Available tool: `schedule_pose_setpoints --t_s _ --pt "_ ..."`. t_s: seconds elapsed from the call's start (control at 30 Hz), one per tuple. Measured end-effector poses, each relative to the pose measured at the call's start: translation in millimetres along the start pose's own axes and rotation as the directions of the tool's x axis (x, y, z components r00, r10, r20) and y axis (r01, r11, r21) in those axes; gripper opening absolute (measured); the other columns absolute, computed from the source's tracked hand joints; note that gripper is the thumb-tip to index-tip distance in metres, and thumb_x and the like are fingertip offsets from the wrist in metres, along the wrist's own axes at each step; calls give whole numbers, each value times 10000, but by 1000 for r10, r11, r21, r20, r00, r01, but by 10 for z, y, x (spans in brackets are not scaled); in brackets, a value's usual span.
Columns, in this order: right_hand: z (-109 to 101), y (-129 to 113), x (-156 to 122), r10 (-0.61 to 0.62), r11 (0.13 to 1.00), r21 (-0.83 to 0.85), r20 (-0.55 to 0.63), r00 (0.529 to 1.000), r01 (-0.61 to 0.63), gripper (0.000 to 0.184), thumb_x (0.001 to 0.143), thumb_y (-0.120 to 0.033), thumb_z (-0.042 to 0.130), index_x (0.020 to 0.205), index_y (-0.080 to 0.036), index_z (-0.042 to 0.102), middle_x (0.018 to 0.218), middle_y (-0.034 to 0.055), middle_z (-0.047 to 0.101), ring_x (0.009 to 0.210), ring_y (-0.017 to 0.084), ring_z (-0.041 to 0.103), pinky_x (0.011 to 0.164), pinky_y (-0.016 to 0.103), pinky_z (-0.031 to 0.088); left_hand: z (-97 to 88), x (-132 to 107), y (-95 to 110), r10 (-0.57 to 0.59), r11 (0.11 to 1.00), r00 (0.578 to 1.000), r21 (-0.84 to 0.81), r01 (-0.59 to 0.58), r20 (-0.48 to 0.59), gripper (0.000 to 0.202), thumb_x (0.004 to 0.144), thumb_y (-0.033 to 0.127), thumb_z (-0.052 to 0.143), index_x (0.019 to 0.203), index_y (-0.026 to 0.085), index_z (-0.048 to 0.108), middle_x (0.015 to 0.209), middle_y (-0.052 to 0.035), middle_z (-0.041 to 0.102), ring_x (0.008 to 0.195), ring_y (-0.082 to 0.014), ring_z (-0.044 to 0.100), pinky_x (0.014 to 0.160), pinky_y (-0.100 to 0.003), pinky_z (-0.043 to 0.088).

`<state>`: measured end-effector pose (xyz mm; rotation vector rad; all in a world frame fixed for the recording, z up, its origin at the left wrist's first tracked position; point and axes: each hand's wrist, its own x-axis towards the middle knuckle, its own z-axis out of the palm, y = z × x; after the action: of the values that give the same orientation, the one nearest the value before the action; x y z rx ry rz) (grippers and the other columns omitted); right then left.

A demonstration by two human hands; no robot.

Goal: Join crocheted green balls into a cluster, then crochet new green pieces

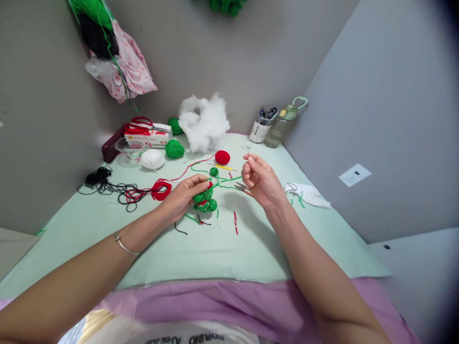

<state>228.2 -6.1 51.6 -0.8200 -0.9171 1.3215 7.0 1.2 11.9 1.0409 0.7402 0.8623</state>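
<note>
The left hand point(188, 192) is gripping the green toy point(205, 205) over the table point(251, 258); apart from it, the right hand point(260, 179) is closing around yarn point(232, 180), which, if slackening, could be snagging on the scissors point(241, 188).

Light: even, diffuse, falling perhaps from overhead. Shadow: soft-edged, lies on mint-green tablecloth point(161, 260) beneath right hand point(261, 180). Optics: wide-angle stretch toward edges; right margin darkens to black; garment lettering point(207, 339) blurs.
</note>
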Motion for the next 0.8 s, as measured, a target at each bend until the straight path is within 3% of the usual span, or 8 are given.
schedule_pose_setpoints --t_s 0.17,0.43,0.5,0.6,0.7,0.8 --pt "-4 -9 32 -38 999 23 -129 991 42 251 752 -337 812 896 -234 633 729 -47 640 709 85 629 486 150 425 11 -10 13 -19 1000 1000 -6 19 14 286 778 388 823 867 174 654 685 27 567 553 -79 489 509 -202 403" --pt "-40 17 51 -92 990 89 -186 978 110 294 695 -362 868 870 -252 660 811 -44 667 762 79 619 557 141 479 4 -8 5 -20 1000 1000 -24 20 10 277 768 372 834 871 177 666 717 28 596 599 -89 531 577 -218 434" --pt "-31 16 34 -105 993 33 -150 983 111 269 693 -376 864 857 -246 694 793 -38 655 720 79 585 558 154 473 -8 -6 8 -11 1000 1000 -20 11 -24 278 754 364 845 870 177 676 738 28 605 610 -85 530 585 -214 427" --pt "20 27 -24 -106 972 -214 -37 994 96 200 739 -387 821 831 -226 747 687 -35 593 611 81 491 536 197 434 -22 -3 25 22 1000 998 -21 -23 -51 276 753 359 848 896 177 698 771 26 609 636 -82 530 596 -204 423" --pt "98 57 -104 -77 871 -477 105 992 118 172 788 -381 775 816 -211 778 685 -15 617 590 97 449 541 244 391 -22 -7 47 35 999 999 -39 -36 -36 272 770 362 835 926 175 714 790 22 614 670 -84 545 613 -196 431" --pt "160 89 -171 -79 753 -623 233 969 211 148 837 -344 726 806 -210 780 784 16 692 656 126 506 603 276 399 -18 -9 55 30 999 999 -45 -31 -31 261 785 362 821 933 174 715 810 17 635 686 -88 565 629 -199 441"
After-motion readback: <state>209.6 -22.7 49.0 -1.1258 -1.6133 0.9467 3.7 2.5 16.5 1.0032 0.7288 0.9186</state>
